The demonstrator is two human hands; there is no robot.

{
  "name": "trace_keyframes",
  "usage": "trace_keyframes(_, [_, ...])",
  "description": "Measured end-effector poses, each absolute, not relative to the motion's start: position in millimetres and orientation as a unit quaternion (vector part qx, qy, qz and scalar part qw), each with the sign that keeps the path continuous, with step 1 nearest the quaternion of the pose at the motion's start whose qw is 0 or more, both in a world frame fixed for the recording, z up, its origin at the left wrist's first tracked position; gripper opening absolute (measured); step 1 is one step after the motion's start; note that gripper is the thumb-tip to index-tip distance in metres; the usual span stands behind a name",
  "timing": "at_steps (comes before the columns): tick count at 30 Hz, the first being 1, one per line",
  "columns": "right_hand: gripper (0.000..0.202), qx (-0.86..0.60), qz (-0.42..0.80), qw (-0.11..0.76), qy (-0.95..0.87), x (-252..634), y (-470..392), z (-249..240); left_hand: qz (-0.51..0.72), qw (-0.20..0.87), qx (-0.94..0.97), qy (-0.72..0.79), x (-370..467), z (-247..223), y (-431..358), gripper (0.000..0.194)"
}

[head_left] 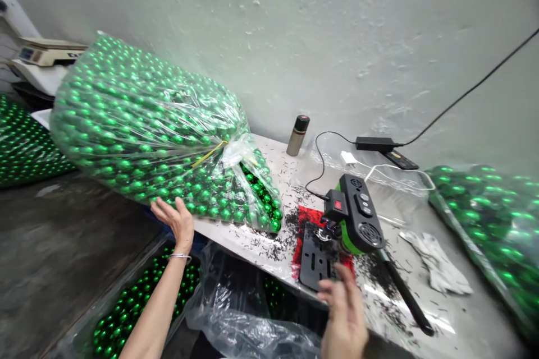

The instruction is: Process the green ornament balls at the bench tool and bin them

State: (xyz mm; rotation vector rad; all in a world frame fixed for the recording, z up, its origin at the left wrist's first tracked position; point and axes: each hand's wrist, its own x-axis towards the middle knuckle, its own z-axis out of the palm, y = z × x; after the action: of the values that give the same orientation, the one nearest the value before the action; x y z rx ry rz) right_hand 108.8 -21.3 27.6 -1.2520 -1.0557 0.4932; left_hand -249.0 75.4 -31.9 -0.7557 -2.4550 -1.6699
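My left hand (174, 221), a bangle on its wrist, is at the near lower side of a large clear plastic bag (155, 123) full of shiny green balls. Its fingers are spread, and I cannot tell whether they touch the bag. A gathered white knot and a yellow tie (210, 153) mark the bag's right part. My right hand (343, 308), slightly blurred, has its fingers apart with nothing seen in them. It is just in front of the slotted black base plate (312, 272) of a black and green device (361, 213) with a long black handle.
White gloves (440, 266), a spray can (297, 136) and a power adapter (374, 143) with cables lie or stand on the table (252, 244), among black scraps. Another ball bag (492, 219) is at right. Below are open plastic bags with green balls (126, 314); a scale (50, 51) stands far left.
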Motion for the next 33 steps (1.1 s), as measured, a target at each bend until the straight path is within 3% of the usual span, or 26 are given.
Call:
trace_keyframes(4, [0.029, -0.424, 0.233, 0.514, -0.708, 53, 0, 38, -0.583, -0.033, -0.157, -0.796, -278, -33, 80, 0.085])
trace_keyframes(8, [0.039, -0.356, 0.143, 0.514, -0.767, -25, 84, 85, -0.595, -0.026, -0.107, -0.796, -292, -40, 100, 0.085])
trace_keyframes(11, [0.055, -0.407, 0.094, 0.448, -0.791, -79, 152, 108, -0.588, 0.025, -0.104, -0.802, -293, -51, 110, 0.079])
trace_keyframes(14, [0.080, -0.509, 0.096, 0.353, -0.779, -112, 196, 101, -0.574, 0.052, -0.113, -0.809, -291, -63, 107, 0.077])
trace_keyframes(19, [0.107, -0.597, 0.115, 0.245, -0.755, -126, 222, 62, -0.578, -0.017, -0.109, -0.808, -272, -60, 93, 0.079])
trace_keyframes(26, [0.068, -0.549, 0.111, 0.270, -0.783, -123, 236, 60, -0.558, -0.097, -0.170, -0.806, -200, -36, 90, 0.091])
trace_keyframes(30, [0.063, -0.513, 0.097, 0.291, -0.801, -119, 243, 76, -0.409, -0.063, -0.505, -0.757, -145, -51, 87, 0.123])
trace_keyframes(33, [0.059, -0.512, 0.091, 0.260, -0.814, -115, 246, 88, -0.306, -0.029, -0.700, -0.645, -115, -61, 92, 0.115])
